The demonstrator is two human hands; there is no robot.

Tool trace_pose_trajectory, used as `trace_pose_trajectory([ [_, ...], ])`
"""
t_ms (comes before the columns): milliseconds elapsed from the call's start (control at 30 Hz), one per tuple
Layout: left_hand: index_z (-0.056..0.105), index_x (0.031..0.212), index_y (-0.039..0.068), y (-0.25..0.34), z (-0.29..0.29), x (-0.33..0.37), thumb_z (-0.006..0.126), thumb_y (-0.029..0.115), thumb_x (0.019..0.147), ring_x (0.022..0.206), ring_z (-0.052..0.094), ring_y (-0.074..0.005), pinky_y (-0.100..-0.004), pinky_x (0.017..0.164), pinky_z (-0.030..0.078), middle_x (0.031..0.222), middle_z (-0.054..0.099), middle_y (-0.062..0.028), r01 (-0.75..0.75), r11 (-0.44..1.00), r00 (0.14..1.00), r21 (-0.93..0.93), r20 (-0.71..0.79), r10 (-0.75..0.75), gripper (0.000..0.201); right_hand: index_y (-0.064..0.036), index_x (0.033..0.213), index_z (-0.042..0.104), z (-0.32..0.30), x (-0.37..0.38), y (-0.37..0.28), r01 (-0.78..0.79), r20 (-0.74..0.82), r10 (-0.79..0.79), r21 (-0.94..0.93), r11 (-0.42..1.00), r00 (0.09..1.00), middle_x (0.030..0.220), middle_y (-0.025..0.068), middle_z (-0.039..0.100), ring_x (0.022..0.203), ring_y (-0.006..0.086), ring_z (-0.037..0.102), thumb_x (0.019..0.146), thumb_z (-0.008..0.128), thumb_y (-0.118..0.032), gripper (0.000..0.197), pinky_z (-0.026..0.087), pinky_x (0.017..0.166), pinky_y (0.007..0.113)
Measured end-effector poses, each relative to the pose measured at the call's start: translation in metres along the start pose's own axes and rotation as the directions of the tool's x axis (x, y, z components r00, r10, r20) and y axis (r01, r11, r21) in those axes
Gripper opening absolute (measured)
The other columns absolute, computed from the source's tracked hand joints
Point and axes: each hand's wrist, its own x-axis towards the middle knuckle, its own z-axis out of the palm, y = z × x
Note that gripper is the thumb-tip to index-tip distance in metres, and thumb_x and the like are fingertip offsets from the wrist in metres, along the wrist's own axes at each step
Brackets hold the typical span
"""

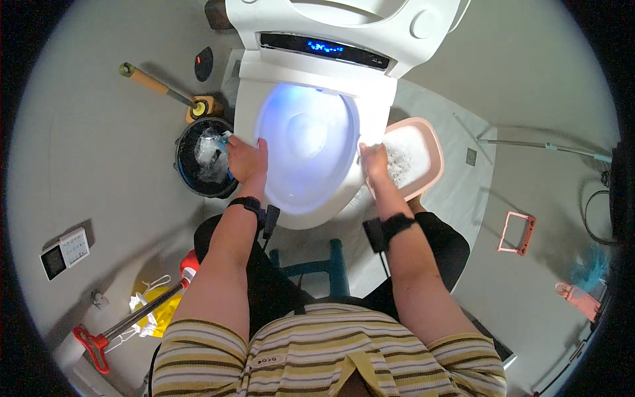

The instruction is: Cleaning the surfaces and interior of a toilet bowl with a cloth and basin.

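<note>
A white toilet (297,220) stands in front of me, its bowl lit bluish and its lid raised. My left hand (246,161) is on the left side of the toilet seat (248,109), thumb toward the bowl and fingers at the outer edge. On the opposite side, my right hand (376,161) is closed at the seat's right edge, its fingers curled. Each wrist wears a black strap with a small device. Left of my left hand is a black bin (192,186) with clear plastic in it. Beside my right hand sits a pink basin (433,155) holding white suds.
A wooden-handled tool (149,81) leans by the bin. Behind my left arm is a red-and-grey pole (135,316) near a yellow-and-white bag (159,317). A teal stool (337,268) is beneath me. Along the right wall are a pale rod (549,146) and pink frame (526,235).
</note>
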Motion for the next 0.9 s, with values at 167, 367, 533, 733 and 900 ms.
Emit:
trace_pose_trajectory([
  [167,0.046,0.118,-0.002,-0.004,-0.001,-0.003,0.073,0.043,0.078,0.097,0.066,-0.0407,-0.0480,0.081,0.058,0.111,0.059,-0.0225,-0.016,1.000,1.000,-0.014,-0.001,0.016,0.066,0.0115,0.106,0.059,-0.003,0.009,-0.028,-0.012,-0.113,0.003,-0.077,0.997,0.994,0.103,0.0289,0.067,0.097,0.0371,0.066,0.089,0.069,-0.028,0.044,0.049,0.085,0.043],
  [367,0.047,0.114,-0.002,-0.003,-0.004,-0.004,0.073,0.042,0.078,0.099,0.065,-0.0397,-0.0457,0.084,0.057,0.111,0.058,-0.0224,0.011,1.000,1.000,-0.010,0.020,-0.011,0.063,0.0103,0.103,0.061,0.009,-0.041,0.004,0.031,-0.079,-0.026,0.071,0.997,0.997,0.097,0.0257,0.069,0.083,0.0357,0.066,0.090,0.066,-0.023,0.036,0.051,0.076,0.043],
  [533,0.047,0.114,-0.003,0.006,0.003,-0.003,0.073,0.041,0.078,0.099,0.064,-0.0394,-0.0458,0.085,0.056,0.110,0.058,-0.0226,-0.044,0.998,0.999,-0.035,-0.009,0.044,0.063,0.0114,0.102,0.061,-0.015,0.012,-0.026,-0.014,-0.076,0.009,-0.066,0.998,0.997,0.094,0.0248,0.070,0.080,0.0328,0.067,0.090,0.066,-0.022,0.035,0.051,0.074,0.043],
  [733,0.048,0.112,-0.003,-0.004,0.004,0.000,0.073,0.042,0.077,0.096,0.065,-0.0382,-0.0443,0.080,0.057,0.108,0.059,-0.0221,-0.038,0.999,0.999,-0.003,-0.022,0.038,0.062,0.0122,0.109,0.059,-0.003,-0.015,0.001,-0.055,-0.015,0.055,-0.017,0.998,0.998,0.100,0.0273,0.068,0.088,0.0356,0.068,0.091,0.065,-0.022,0.039,0.052,0.080,0.042],
  [900,0.048,0.114,-0.003,-0.003,0.000,-0.002,0.072,0.041,0.078,0.094,0.066,-0.0381,-0.0437,0.080,0.058,0.108,0.058,-0.0218,-0.046,0.999,0.998,0.014,-0.039,0.046,0.062,0.0124,0.114,0.055,-0.002,-0.007,0.004,0.007,-0.034,-0.007,-0.018,1.000,0.999,0.105,0.0272,0.067,0.090,0.0350,0.066,0.091,0.066,-0.020,0.041,0.051,0.081,0.041],
])
